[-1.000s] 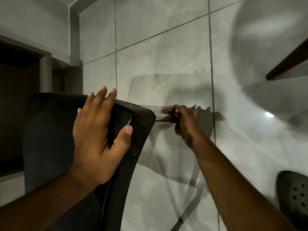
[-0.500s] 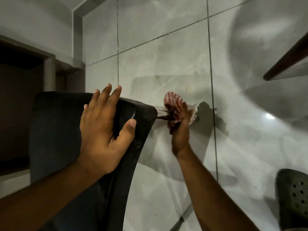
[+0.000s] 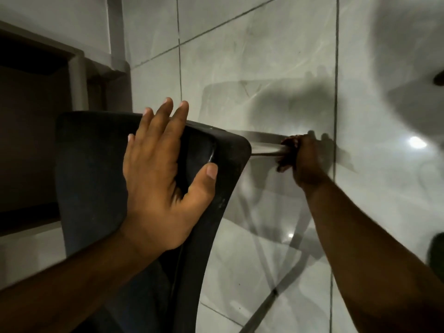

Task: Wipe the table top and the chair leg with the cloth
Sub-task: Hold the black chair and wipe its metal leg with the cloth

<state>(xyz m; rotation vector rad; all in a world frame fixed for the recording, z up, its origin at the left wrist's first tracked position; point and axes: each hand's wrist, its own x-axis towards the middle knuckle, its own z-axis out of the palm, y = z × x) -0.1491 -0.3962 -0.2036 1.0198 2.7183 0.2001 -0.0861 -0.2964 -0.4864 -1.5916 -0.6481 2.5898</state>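
The chair (image 3: 101,179) under the left fingers (image 3: 168,116) is matte black. The chair leg (image 3: 264,146) by the right fingers (image 3: 292,150) is shiny silver-grey metal. The cloth (image 3: 286,143) at those fingers looks dark reddish; any pattern is too blurred to tell. The floor (image 3: 252,56) beyond the fingers is pale grey marbled tile with dark grout lines.

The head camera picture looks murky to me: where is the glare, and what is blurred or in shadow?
Head view: dim overall; a bright glare spot on the glossy floor tiles; the right hand on the chair leg is dark and smeared; the left hand on the black seat is sharper; shadows fall behind the leg.
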